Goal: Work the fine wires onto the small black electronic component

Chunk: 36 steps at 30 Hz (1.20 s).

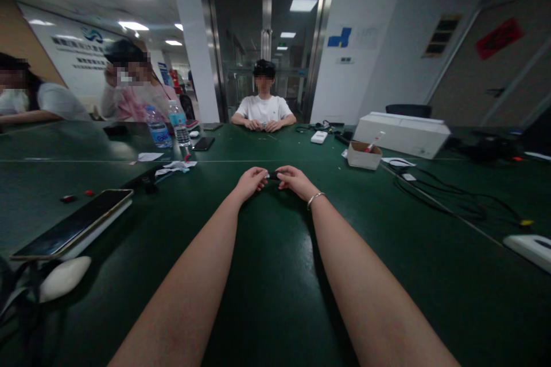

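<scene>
Head view: the clutter on the green table is mostly off to the sides, with a phone on the left, water bottles further back, and a white box, a little carton and some messy black cables on the right. The small dark thing sits right between both sets of fingertips, shiny end leftward. Left hand fingers are pinched together at that end, right hand fingers clamped on the dark part.
</scene>
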Each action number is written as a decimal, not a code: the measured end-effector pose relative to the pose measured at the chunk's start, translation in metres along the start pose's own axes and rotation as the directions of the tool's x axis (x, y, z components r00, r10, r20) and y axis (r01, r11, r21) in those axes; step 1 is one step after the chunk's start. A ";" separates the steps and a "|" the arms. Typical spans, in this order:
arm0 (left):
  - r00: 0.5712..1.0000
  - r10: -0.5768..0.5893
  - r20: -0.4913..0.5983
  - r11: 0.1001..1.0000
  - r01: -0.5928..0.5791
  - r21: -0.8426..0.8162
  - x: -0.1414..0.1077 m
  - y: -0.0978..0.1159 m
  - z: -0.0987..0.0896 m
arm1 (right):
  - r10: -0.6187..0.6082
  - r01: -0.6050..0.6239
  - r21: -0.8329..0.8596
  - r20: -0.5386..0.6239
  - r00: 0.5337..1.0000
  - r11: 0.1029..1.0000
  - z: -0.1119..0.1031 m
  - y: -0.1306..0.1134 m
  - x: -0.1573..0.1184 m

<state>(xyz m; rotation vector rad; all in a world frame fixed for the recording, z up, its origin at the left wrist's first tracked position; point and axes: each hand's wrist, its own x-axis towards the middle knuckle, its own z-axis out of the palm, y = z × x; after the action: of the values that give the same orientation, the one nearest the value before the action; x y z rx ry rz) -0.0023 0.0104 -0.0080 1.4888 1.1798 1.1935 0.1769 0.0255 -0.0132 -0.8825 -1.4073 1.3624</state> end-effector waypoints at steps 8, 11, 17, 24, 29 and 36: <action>1.000 0.006 -0.012 1.000 -0.006 0.012 0.001 -0.002 0.001 | -0.005 0.005 0.000 0.007 1.000 1.000 0.000 0.000 0.000; 0.999 0.044 -0.005 0.998 -0.044 0.048 0.000 -0.001 0.001 | 0.002 -0.002 -0.004 0.005 1.000 1.000 0.000 0.001 0.000; 1.000 0.007 0.012 0.999 -0.008 0.033 -0.002 0.004 0.003 | 0.001 -0.001 -0.003 0.012 1.000 1.000 -0.001 0.001 0.000; 0.999 -0.042 0.000 0.998 0.042 -0.043 0.001 0.000 0.002 | 0.009 -0.009 -0.017 0.012 1.000 1.000 -0.001 0.000 0.000; 1.000 -0.018 -0.005 1.000 0.019 0.009 -0.001 0.002 0.004 | 0.009 -0.009 -0.021 0.000 1.000 1.000 -0.001 0.001 0.000; 0.997 -0.079 -0.009 0.997 0.079 -0.021 -0.003 0.006 0.004 | 0.006 -0.006 -0.018 0.003 1.000 1.000 -0.001 0.001 0.000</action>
<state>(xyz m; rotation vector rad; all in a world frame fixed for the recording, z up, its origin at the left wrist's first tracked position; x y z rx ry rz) 0.0020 0.0064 -0.0030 1.4098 1.2180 1.1572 0.1775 0.0260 -0.0141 -0.8978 -1.4224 1.3582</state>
